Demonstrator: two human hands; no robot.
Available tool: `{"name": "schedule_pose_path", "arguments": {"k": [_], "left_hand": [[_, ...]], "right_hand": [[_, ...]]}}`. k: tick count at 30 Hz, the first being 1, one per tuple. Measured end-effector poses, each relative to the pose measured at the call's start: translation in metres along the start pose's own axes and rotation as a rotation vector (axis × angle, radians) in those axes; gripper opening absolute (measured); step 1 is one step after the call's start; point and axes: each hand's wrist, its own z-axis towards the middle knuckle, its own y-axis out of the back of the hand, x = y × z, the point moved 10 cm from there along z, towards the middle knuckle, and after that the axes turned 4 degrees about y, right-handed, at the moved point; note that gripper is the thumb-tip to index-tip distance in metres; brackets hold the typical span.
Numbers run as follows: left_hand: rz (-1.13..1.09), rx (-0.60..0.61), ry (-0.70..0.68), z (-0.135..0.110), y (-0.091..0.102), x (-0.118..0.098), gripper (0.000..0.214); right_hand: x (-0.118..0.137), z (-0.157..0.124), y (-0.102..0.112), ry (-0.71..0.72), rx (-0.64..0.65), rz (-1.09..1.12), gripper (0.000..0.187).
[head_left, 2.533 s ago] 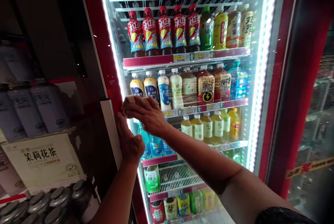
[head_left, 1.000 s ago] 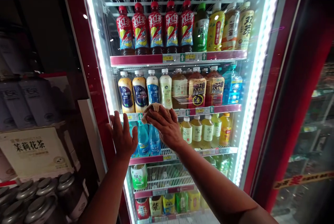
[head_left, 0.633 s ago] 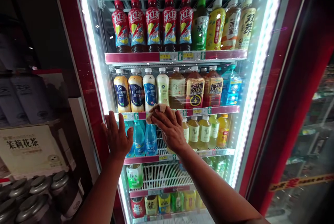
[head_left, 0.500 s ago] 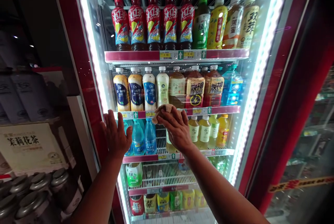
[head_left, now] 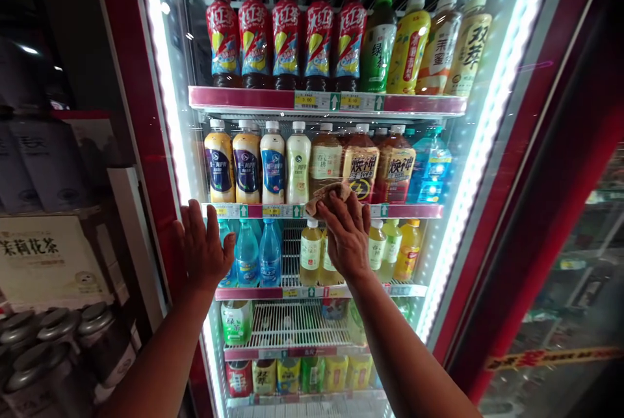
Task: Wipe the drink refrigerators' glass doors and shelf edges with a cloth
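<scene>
My right hand (head_left: 347, 236) presses a crumpled brown cloth (head_left: 325, 197) flat against the glass door (head_left: 453, 164) of a lit drinks fridge, about level with the second shelf. Fingers are spread over the cloth, holding it to the glass. My left hand (head_left: 202, 250) lies open and flat on the door's left edge, beside the red frame (head_left: 131, 112) and the white light strip. Behind the glass stand rows of bottles: red-labelled ones (head_left: 285, 34) on top, milky tea bottles (head_left: 258, 161) below.
Left of the fridge are stacked cartons with printed characters (head_left: 43, 262) and dark round-lidded jars (head_left: 58, 340) low down. To the right stands another glass door with a red frame (head_left: 550, 197). Lower fridge shelves hold more bottles and a partly bare wire rack (head_left: 292, 324).
My right hand with the cloth has slid rightward across the glass, from the door's left edge toward its middle. My left hand stayed flat at the left edge. The view shifted left and down.
</scene>
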Motion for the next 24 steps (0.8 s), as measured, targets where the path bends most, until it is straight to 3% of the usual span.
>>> {"name": "schedule_pose_path", "arguments": {"k": [7, 11, 14, 19, 24], "left_hand": [[0.0, -0.015, 0.03, -0.001, -0.001, 0.002, 0.08], [0.046, -0.022, -0.011, -0.002, -0.001, -0.001, 0.078], [0.075, -0.039, -0.051, -0.003, 0.001, -0.005, 0.078], [0.067, -0.029, -0.039, -0.004, 0.0, -0.002, 0.079], [0.045, -0.03, 0.0, -0.003, -0.001, 0.001, 0.08]], "right_hand": [[0.0, -0.013, -0.005, 0.046, 0.085, -0.005, 0.068], [-0.027, -0.015, 0.01, -0.044, -0.002, -0.059, 0.067], [-0.032, -0.013, 0.014, -0.106, -0.049, -0.053, 0.068], [-0.024, -0.024, 0.006, -0.019, 0.053, -0.031, 0.074], [-0.066, -0.029, 0.023, -0.123, -0.043, -0.123, 0.071]]}}
